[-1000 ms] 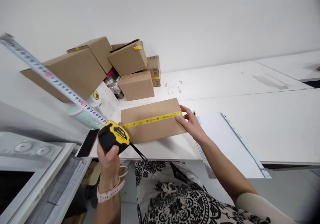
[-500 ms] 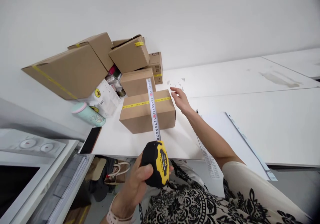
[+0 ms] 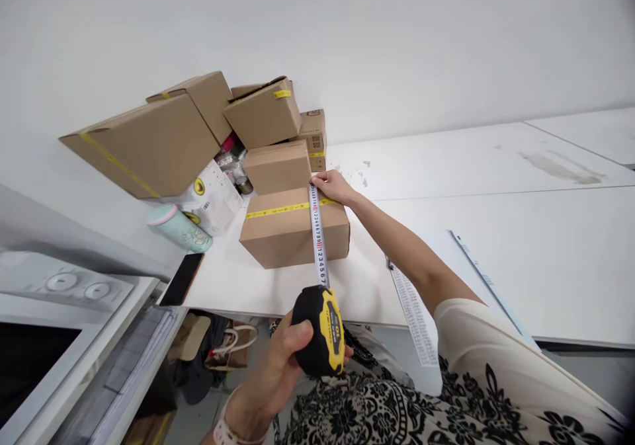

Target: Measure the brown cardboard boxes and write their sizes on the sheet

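My left hand [image 3: 285,349] is wrapped round the black and yellow case of a tape measure [image 3: 317,332], held low in front of the table edge. Its white blade [image 3: 317,240] runs out forward over a brown cardboard box [image 3: 278,233] with yellow tape across its top. My right hand [image 3: 331,186] pinches the far end of the blade, above the box's back right part. Another closed brown box [image 3: 278,167] stands directly behind the first, close to my right fingertips.
Several cardboard boxes [image 3: 149,141] are stacked at the back left against the wall. Near them lie a mint green bottle [image 3: 181,227] and a black phone [image 3: 182,280]. Printed sheets [image 3: 417,313] hang over the front edge of the white table [image 3: 496,260]. A microwave [image 3: 64,299] stands at left.
My right hand has moved left and closed on the blade's end, where it was apart with fingers stretched before. My left hand and the tape measure have shifted slightly right.
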{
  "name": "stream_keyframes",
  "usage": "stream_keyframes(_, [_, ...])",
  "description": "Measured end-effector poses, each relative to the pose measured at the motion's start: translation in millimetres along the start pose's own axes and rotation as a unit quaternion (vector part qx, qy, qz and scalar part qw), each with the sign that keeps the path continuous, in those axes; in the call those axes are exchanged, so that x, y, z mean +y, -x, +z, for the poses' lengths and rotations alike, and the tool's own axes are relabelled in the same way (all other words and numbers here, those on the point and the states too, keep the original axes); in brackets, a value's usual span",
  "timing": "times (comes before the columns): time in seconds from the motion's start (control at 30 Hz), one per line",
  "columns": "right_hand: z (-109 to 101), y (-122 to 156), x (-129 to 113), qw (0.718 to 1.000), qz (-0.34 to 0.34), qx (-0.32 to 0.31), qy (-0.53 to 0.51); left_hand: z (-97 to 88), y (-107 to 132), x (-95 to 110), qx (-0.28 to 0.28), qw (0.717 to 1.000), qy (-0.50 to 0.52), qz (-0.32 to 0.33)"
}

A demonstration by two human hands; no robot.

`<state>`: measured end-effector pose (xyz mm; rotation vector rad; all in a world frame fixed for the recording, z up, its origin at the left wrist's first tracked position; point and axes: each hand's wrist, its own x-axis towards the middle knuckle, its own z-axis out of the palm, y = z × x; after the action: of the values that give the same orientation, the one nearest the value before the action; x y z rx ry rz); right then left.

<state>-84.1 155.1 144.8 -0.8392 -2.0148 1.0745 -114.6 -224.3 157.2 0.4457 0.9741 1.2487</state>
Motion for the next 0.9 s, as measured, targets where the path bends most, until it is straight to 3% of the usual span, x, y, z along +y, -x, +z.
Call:
stream_keyframes(0.37, [8,-4,10,1.0,0.012,0.01,-0.015,11.6,8,-18,-0.006,1.0,0.016,-0.01])
stream_keyframes(0.9, [5,1,1,0.999,0.032,0.006,0.003,15.0,3,-18,-0.01,1.0,0.014,-0.008])
